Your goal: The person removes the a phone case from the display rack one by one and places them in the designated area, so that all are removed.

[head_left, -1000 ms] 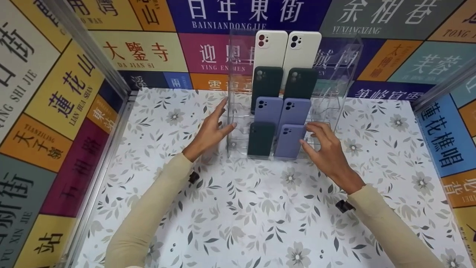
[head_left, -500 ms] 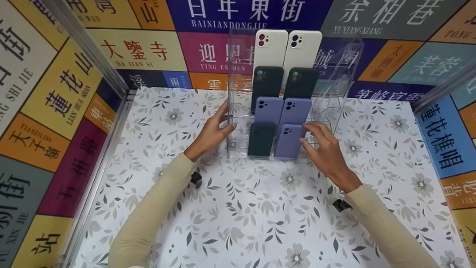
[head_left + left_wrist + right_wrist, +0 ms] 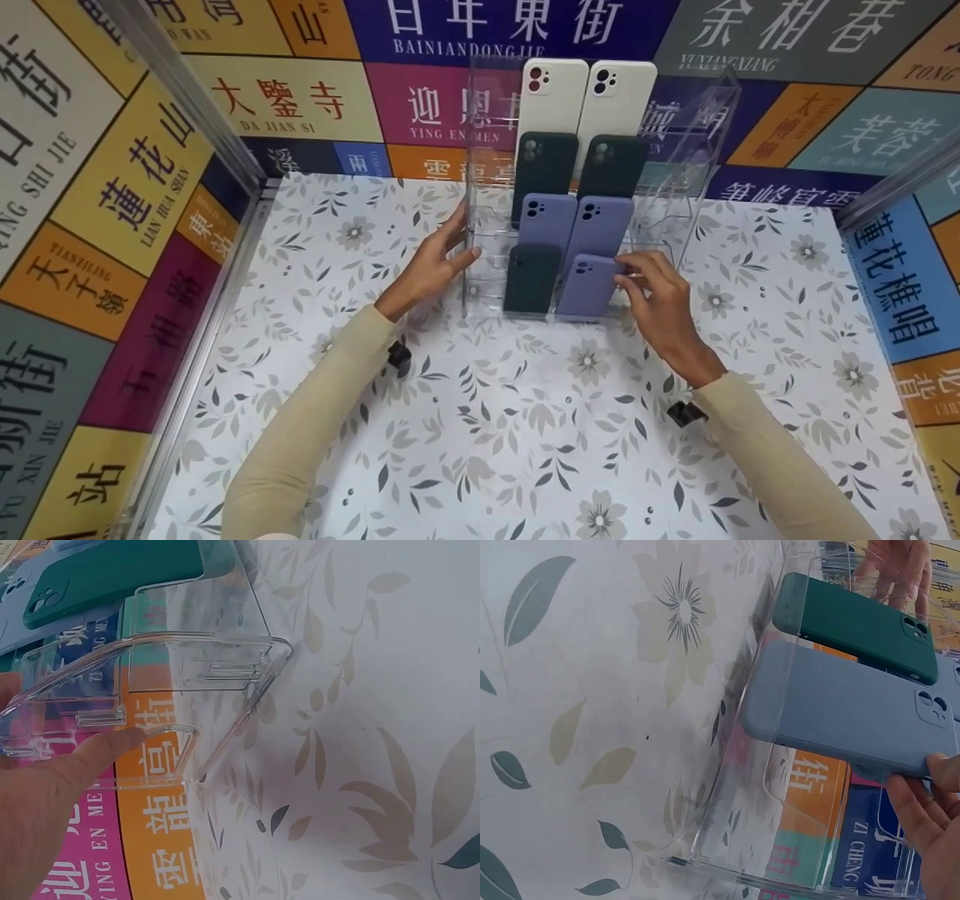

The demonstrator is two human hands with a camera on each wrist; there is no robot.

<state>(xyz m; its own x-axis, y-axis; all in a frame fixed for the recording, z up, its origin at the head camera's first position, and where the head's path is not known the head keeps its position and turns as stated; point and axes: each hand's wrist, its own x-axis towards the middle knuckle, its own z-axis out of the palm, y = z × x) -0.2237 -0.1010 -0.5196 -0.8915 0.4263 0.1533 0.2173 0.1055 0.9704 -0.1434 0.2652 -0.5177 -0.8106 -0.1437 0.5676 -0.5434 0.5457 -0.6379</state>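
Note:
A clear acrylic stepped stand holds phone cases in rows. My right hand pinches the upper right edge of the front purple phone case, thumb in front and fingers behind, as the right wrist view shows. This case leans slightly forward, its lower end still behind the stand's front lip. To its left stands a dark green case. My left hand rests against the stand's left side, fingers extended. In the left wrist view one finger lies along the clear side panel.
Behind the front row stand two purple cases, two dark green cases and two white cases on higher steps. The stand backs onto a wall of colourful printed signs. A floral cloth covers the table.
My right thumb and fingers have closed on the front purple case, and its top has tipped slightly forward. My left hand has come up against the stand's side and stays there.

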